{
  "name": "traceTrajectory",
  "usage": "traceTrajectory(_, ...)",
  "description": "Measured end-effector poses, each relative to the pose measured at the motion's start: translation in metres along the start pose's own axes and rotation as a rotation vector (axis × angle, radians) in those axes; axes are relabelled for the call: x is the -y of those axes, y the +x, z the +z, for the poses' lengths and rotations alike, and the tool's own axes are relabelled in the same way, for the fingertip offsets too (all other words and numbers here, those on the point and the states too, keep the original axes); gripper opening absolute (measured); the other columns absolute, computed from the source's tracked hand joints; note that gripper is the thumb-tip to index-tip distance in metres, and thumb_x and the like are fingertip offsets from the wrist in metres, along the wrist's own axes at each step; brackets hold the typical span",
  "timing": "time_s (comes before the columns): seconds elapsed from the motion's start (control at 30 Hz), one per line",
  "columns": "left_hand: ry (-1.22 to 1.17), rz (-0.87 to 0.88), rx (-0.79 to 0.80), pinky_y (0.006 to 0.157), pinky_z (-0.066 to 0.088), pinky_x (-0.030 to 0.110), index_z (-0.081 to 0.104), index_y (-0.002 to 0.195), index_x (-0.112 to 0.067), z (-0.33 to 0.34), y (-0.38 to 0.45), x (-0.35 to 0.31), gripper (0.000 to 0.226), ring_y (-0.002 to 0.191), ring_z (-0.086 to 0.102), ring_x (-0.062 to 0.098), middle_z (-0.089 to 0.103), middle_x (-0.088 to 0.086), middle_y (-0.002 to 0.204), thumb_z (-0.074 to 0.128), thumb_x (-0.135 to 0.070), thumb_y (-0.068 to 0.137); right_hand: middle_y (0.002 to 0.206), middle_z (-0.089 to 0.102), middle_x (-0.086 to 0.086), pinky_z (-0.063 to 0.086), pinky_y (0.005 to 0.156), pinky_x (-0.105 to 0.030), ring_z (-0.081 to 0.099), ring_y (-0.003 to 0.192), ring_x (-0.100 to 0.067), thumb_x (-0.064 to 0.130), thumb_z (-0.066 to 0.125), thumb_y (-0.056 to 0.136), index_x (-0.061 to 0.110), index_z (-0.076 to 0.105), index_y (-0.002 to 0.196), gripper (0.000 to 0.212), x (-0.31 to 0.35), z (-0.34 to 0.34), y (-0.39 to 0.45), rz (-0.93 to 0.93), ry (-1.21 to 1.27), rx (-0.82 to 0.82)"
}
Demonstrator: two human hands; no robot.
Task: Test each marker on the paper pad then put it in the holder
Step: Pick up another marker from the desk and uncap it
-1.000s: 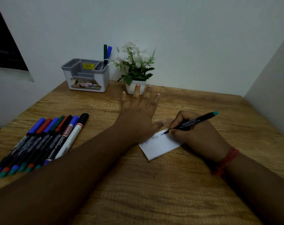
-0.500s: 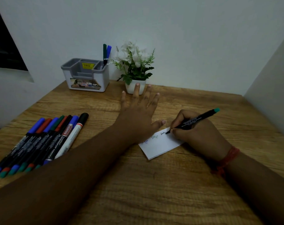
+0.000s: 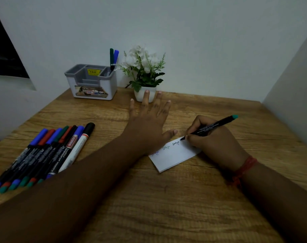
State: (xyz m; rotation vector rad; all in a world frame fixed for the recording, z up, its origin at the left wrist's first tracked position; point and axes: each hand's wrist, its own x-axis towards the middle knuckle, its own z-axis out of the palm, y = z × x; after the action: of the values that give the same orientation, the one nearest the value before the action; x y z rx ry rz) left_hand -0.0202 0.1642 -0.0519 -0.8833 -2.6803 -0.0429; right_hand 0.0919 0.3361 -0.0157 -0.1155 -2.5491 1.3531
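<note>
A small white paper pad (image 3: 173,157) lies mid-table with three written words along its top edge. My right hand (image 3: 214,142) grips a black marker with a green end (image 3: 214,127); its tip touches the pad's upper right corner. My left hand (image 3: 147,127) lies flat with fingers spread, its heel resting on the pad's left corner. A grey-and-white holder (image 3: 94,85) stands at the back left, with a green and a blue marker (image 3: 113,58) upright in its right compartment. Several capped markers (image 3: 44,155) lie in a row at the left.
A white pot of artificial flowers (image 3: 144,74) stands just right of the holder, behind my left fingertips. The wooden table (image 3: 166,199) meets walls at the back and at the right. A dark window shows at the far left.
The marker tip has travelled rightward along the pad's top edge, finishing a third word. My left hand has stayed in place on the pad.
</note>
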Motion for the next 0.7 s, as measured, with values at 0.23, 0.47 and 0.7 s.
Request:
traceTrajectory(0.23,-0.013,-0.001,0.018,0.113,-0.008,0.068,-0.017,0.154,-0.029,-0.005,0.000,-0.001,0.085,0.143,-0.035,0.031,-0.031,0.003,0.161,0.009,-0.076,0.087,0.089,0.071,0.004,0.056,0.078,-0.025,0.068,0.085,-0.008,0.008,0.071,0.087,0.015,0.067,0.084,0.009,-0.001,-0.006,-0.001,-0.048,0.159,-0.164)
traceTrajectory(0.47,-0.049,-0.045,0.006,0.116,-0.008,0.065,-0.010,0.156,-0.029,-0.014,0.004,0.008,0.076,0.148,-0.026,0.030,-0.017,0.000,0.165,0.016,-0.066,0.095,0.095,0.072,0.008,0.057,0.082,-0.023,0.068,0.091,-0.005,0.008,0.073,0.086,0.017,0.067,0.090,0.011,-0.002,-0.014,0.001,-0.108,0.219,-0.251)
traceTrajectory(0.7,-0.119,-0.045,0.051,0.118,0.005,0.059,0.052,0.135,-0.027,-0.021,0.005,0.015,0.040,0.132,0.041,0.019,0.053,-0.004,0.133,0.041,-0.043,0.100,0.106,0.071,0.013,0.054,0.085,-0.023,0.067,0.101,-0.001,0.012,0.075,0.086,0.029,0.070,0.090,0.018,-0.005,-0.015,0.002,-0.087,0.188,-0.206)
